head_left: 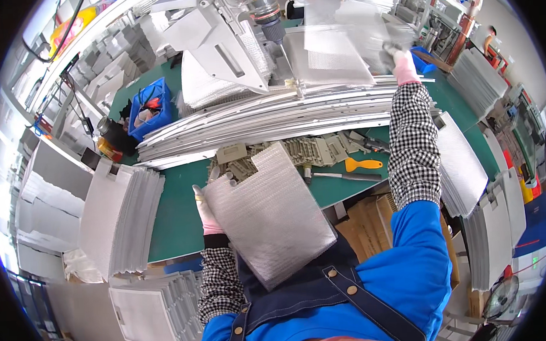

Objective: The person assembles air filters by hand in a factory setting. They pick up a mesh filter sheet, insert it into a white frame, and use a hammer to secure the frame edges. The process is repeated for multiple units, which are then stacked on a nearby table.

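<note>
My left hand, in a pale glove with a pink cuff, is closed on the left edge of a silvery metal mesh sheet. The sheet has a notch at its upper corner and is tilted in front of my apron; my fingers are partly behind it. My right arm is stretched far forward. At the back right, my gloved right hand is at the edge of a pile of thin, see-through mesh sheets. Blur around its fingertips hides whether they grip a sheet.
Long metal strips lie across the green table. Before them are beige plastic parts, a yellow scraper and a hammer. A blue bin stands left. Stacked panels flank the table; a machine stands behind.
</note>
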`<state>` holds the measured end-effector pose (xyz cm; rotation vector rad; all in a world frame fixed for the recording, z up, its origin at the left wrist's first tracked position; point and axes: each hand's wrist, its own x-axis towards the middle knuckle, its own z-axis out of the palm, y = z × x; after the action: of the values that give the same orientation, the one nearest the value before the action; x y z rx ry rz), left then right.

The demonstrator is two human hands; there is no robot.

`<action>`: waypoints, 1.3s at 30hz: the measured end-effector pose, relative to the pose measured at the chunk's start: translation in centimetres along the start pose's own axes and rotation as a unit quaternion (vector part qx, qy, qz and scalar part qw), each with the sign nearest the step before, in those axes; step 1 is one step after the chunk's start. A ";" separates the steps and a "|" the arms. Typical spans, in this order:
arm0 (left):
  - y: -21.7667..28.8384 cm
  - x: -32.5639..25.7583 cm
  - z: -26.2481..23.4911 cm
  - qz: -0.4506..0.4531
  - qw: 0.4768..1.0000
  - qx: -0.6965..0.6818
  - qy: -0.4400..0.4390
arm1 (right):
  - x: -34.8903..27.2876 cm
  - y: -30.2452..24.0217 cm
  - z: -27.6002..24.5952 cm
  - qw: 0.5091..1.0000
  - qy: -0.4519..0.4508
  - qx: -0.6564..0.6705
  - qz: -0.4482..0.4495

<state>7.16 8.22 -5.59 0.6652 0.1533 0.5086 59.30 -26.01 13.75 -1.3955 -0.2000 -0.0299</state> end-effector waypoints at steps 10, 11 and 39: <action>-0.5 0.7 2.1 -0.006 1.000 0.015 0.007 | 2.4 8.0 -2.6 0.848 -0.006 -0.527 -0.050; -0.4 0.5 2.2 -0.005 1.000 0.015 0.011 | 2.7 8.4 -2.5 0.851 -0.012 -0.523 -0.031; -0.2 -0.5 1.3 -0.060 0.993 -0.101 0.018 | -30.4 4.8 -1.3 0.959 -0.164 -0.231 -0.005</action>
<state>7.17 7.09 -4.77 0.4453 0.1720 0.4131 30.29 -29.40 4.04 -1.8634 -0.4998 0.1580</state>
